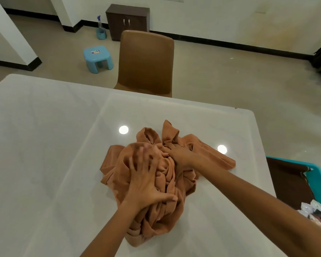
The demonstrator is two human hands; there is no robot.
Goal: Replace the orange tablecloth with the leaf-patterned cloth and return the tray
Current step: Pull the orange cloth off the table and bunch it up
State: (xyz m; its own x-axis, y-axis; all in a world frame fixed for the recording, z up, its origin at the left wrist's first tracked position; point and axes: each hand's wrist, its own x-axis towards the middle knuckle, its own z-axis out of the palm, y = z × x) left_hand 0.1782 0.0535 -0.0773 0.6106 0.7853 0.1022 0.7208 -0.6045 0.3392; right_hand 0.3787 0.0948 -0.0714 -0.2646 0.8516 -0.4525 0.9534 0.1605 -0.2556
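Note:
The orange tablecloth lies bunched in a crumpled heap on the glossy white table, near its front middle. My left hand lies on top of the heap with fingers spread, pressing into the folds. My right hand is at the far side of the heap, its fingers curled into the cloth and gripping a fold. The leaf-patterned cloth is not in view. A turquoise tray-like rim shows at the right edge.
A brown chair stands at the table's far side. Behind it on the floor are a blue plastic stool, a spray bottle in a small bucket and a dark cabinet. Wrapped items lie at the right edge.

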